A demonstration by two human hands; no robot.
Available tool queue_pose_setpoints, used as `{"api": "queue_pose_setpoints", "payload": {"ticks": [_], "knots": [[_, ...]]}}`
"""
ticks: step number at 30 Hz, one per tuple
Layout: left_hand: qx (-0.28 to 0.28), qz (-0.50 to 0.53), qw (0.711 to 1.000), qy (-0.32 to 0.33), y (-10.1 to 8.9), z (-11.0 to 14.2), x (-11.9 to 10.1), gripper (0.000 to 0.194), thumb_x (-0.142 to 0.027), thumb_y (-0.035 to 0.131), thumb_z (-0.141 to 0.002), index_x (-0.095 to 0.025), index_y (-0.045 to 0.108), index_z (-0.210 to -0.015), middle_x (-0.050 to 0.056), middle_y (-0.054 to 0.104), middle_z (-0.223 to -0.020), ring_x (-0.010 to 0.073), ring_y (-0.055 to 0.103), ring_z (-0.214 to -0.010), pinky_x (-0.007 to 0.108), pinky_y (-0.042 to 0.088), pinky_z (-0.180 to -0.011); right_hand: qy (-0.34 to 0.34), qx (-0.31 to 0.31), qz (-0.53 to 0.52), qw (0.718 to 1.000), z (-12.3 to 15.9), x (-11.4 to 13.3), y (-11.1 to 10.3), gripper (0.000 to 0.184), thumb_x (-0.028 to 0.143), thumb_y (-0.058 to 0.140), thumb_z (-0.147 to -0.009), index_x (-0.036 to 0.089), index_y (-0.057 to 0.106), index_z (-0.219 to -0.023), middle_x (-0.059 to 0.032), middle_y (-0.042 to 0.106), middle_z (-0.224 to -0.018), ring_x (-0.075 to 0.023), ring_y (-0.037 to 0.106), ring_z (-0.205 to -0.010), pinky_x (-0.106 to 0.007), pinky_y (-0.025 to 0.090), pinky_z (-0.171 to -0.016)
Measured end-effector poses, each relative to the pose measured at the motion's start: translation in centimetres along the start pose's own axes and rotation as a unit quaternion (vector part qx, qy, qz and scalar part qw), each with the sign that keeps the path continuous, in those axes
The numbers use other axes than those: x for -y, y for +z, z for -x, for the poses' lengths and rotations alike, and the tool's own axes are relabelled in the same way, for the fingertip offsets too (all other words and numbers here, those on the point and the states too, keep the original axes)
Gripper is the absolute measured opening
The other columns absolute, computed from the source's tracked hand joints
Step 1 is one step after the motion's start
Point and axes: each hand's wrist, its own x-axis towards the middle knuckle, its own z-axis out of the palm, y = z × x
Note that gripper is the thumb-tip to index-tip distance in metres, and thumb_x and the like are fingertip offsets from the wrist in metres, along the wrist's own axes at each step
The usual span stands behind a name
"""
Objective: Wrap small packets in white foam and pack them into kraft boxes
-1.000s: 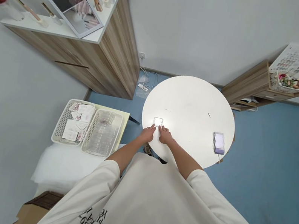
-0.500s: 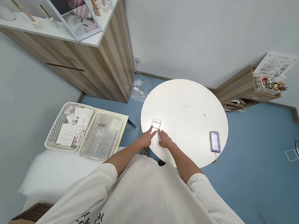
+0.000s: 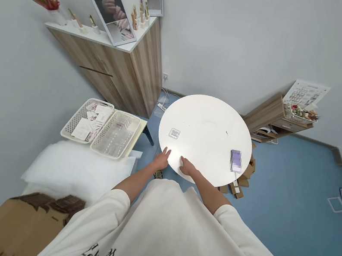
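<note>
A small, flat, clear rectangular piece with grey markings lies on the left part of the round white table. My left hand is at the table's near-left edge, below that piece and apart from it, with its fingers spread and nothing in them. Over the near part of the tabletop is my right hand, its index finger stretched out and thumb apart, also holding nothing. Whether its fingertips touch the table, I cannot tell.
A phone with a cable lies at the table's right. To the left stand a basket of cards and a basket of clear plastic pieces. Flattened cardboard lies lower left; a wooden cabinet stands behind.
Both hands have drawn back from the clear piece, which stays on the table, now turned slightly. The left hand has moved toward the table edge. The head view has tilted.
</note>
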Motion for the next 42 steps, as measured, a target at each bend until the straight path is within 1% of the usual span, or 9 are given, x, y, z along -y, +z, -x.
{"api": "queue_pose_setpoints", "payload": {"ticks": [4,8,12,16,24,29,33,37,42], "knots": [[-0.025,0.026,0.999,-0.029,3.8,3.6,-2.7,0.069,-0.028,0.043,-0.098,-0.022,0.019,-0.162,0.014,0.007,-0.171,0.0356,0.036,-0.148,0.045,0.037,-0.114,-0.033,-0.043,0.022,0.998,3.2,-1.8,2.1,0.071,0.028,0.046,-0.098,0.016,0.021,-0.163,-0.0153,0.025,-0.166,-0.0288,0.035,-0.148,-0.039,0.035,-0.116],[-0.026,0.031,0.998,-0.038,6.8,7.2,-4.5,0.071,-0.029,0.044,-0.097,-0.024,0.016,-0.162,0.014,0.010,-0.171,0.0344,0.027,-0.153,0.050,0.031,-0.118,-0.063,-0.063,0.036,0.995,5.8,-2.2,3.8,0.064,0.028,0.042,-0.100,0.015,0.028,-0.161,-0.0154,0.028,-0.165,-0.0285,0.033,-0.149,-0.040,0.034,-0.116],[-0.051,0.027,0.997,-0.059,7.6,10.4,-4.6,0.069,-0.027,0.043,-0.096,-0.019,0.022,-0.161,0.016,0.011,-0.170,0.0343,0.026,-0.153,0.051,0.028,-0.119,-0.095,-0.063,0.052,0.992,7.4,-1.2,4.9,0.062,0.029,0.044,-0.100,0.015,0.032,-0.159,-0.0147,0.029,-0.165,-0.0291,0.033,-0.148,-0.041,0.036,-0.115],[-0.076,0.034,0.992,-0.092,7.5,13.4,-3.2,0.066,-0.027,0.041,-0.096,-0.020,0.026,-0.160,0.015,0.014,-0.170,0.0326,0.028,-0.152,0.048,0.028,-0.119,-0.126,-0.061,0.070,0.988,7.9,0.9,5.8,0.062,0.029,0.044,-0.099,0.014,0.034,-0.158,-0.0149,0.031,-0.163,-0.0290,0.036,-0.146,-0.039,0.038,-0.114],[-0.095,0.052,0.979,-0.170,8.7,19.2,3.0,0.066,-0.029,0.045,-0.095,-0.022,0.028,-0.158,0.012,0.019,-0.169,0.0319,0.027,-0.152,0.047,0.029,-0.119,-0.190,-0.034,0.094,0.977,7.1,7.1,9.3,0.061,0.032,0.042,-0.101,0.016,0.034,-0.159,-0.0138,0.030,-0.164,-0.0298,0.036,-0.146,-0.038,0.036,-0.116],[-0.126,0.054,0.967,-0.214,9.2,22.8,8.6,0.065,-0.028,0.047,-0.093,-0.018,0.031,-0.155,0.016,0.021,-0.168,0.0323,0.029,-0.151,0.047,0.029,-0.119,-0.194,-0.007,0.105,0.975,6.3,12.3,12.1,0.060,0.032,0.039,-0.101,0.016,0.034,-0.159,-0.0138,0.030,-0.163,-0.0294,0.036,-0.147,-0.039,0.036,-0.116],[-0.109,0.058,0.959,-0.256,9.0,25.4,13.7,0.064,-0.030,0.048,-0.093,-0.017,0.032,-0.154,0.019,0.020,-0.168,0.0347,0.027,-0.152,0.049,0.030,-0.117,-0.193,0.002,0.103,0.976,6.1,16.8,14.4,0.059,0.032,0.039,-0.101,0.017,0.034,-0.159,-0.0131,0.032,-0.163,-0.0282,0.037,-0.146,-0.039,0.035,-0.116],[-0.081,0.062,0.960,-0.262,8.9,26.8,18.4,0.067,-0.032,0.049,-0.092,-0.020,0.029,-0.155,0.020,0.017,-0.168,0.0374,0.022,-0.153,0.054,0.028,-0.116,-0.182,0.007,0.097,0.979,5.9,20.8,16.5,0.059,0.033,0.038,-0.102,0.021,0.033,-0.160,-0.0115,0.032,-0.163,-0.0269,0.037,-0.146,-0.038,0.036,-0.116],[-0.051,0.061,0.965,-0.252,9.1,26.5,22.6,0.071,-0.033,0.051,-0.091,-0.021,0.029,-0.157,0.019,0.009,-0.170,0.0400,0.015,-0.155,0.059,0.023,-0.118,-0.170,0.004,0.083,0.982,5.9,24.6,18.5,0.060,0.033,0.037,-0.102,0.020,0.032,-0.160,-0.0117,0.035,-0.162,-0.0268,0.038,-0.146,-0.038,0.037,-0.115]]}}
